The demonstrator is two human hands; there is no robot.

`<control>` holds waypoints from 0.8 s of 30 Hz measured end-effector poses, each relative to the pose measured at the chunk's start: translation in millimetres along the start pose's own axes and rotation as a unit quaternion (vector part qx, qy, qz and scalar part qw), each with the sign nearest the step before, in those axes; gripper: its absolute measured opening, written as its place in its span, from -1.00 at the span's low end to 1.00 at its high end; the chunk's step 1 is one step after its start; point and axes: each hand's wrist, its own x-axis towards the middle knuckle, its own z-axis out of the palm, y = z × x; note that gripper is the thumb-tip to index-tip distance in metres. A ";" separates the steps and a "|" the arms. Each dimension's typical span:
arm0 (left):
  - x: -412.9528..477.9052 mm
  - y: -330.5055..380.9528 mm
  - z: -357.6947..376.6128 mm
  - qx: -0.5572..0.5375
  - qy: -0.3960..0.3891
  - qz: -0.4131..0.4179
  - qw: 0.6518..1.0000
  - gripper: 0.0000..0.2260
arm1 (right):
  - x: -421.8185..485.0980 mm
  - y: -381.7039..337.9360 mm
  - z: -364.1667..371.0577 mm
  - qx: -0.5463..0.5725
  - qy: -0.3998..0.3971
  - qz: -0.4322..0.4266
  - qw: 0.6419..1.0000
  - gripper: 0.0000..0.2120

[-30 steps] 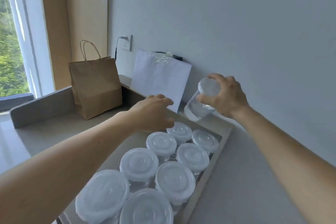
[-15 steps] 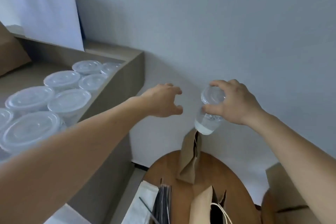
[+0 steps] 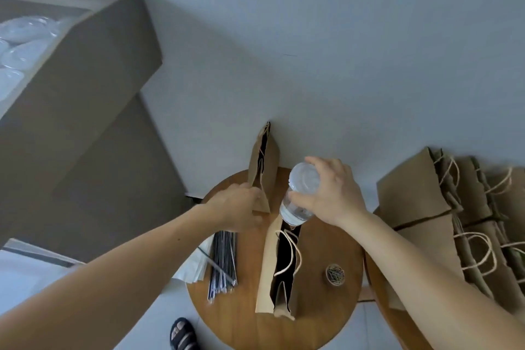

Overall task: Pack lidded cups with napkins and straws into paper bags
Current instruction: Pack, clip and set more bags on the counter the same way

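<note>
The left hand's [image 3: 235,207] fingertips are hidden behind its own knuckles where they curl at the near edge of the far paper bag [image 3: 262,167], so it is unclear whether they pinch the paper or only touch it. The right hand [image 3: 332,193] grips a lidded cup [image 3: 301,193] around its top, thumb on the near side and fingers over the far side. The cup is tilted, clear, with a little liquid showing at its base, and that base hangs just over the mouth of the near paper bag [image 3: 281,264]. This bag stands open below and between the two hands, its twine handles drooping into the dark interior. Just under the left wrist lies a bundle of dark straws [image 3: 223,261], and beside it white napkins [image 3: 193,267], partly covered by the straws and the forearm. Below the right forearm sits a small round tub [image 3: 335,274]; its contents are too small to make out. Everything rests on a round wooden table [image 3: 312,321], cut off at the bottom edge. Right of the right hand, a pile of folded bags [image 3: 426,207] runs out of view. Far to the left of the left hand, a grey-brown counter [image 3: 85,79] carries more cups [image 3: 20,45], blurred and cropped. A plain grey wall [image 3: 312,37] stands behind, and a sandalled foot [image 3: 183,334] shows on the pale floor.
</note>
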 end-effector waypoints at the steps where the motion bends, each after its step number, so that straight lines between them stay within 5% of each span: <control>1: -2.2 0.3 15.3 0.005 -0.023 -0.002 1.000 -0.37 | -1.7 2.0 5.6 0.000 0.002 0.004 1.000 -0.21; 7: -13.2 20.5 84.3 -0.031 -0.154 -0.032 0.987 -0.10 | -7.6 0.0 32.2 0.013 0.009 0.013 1.000 -0.22; 14: -4.4 39.6 100.5 -0.118 -0.086 -0.125 0.981 -0.74 | -25.1 12.6 41.7 0.000 -0.002 0.013 1.000 -0.21; 18: -3.5 30.7 102.9 -0.176 -0.145 -0.183 0.956 -0.82 | -33.8 17.4 38.2 0.002 -0.013 -0.006 1.000 -0.22; 24: -5.4 27.4 101.2 -0.299 -0.093 -0.196 0.929 -0.89 | -50.9 23.3 31.1 -0.045 -0.090 -0.164 0.981 -0.21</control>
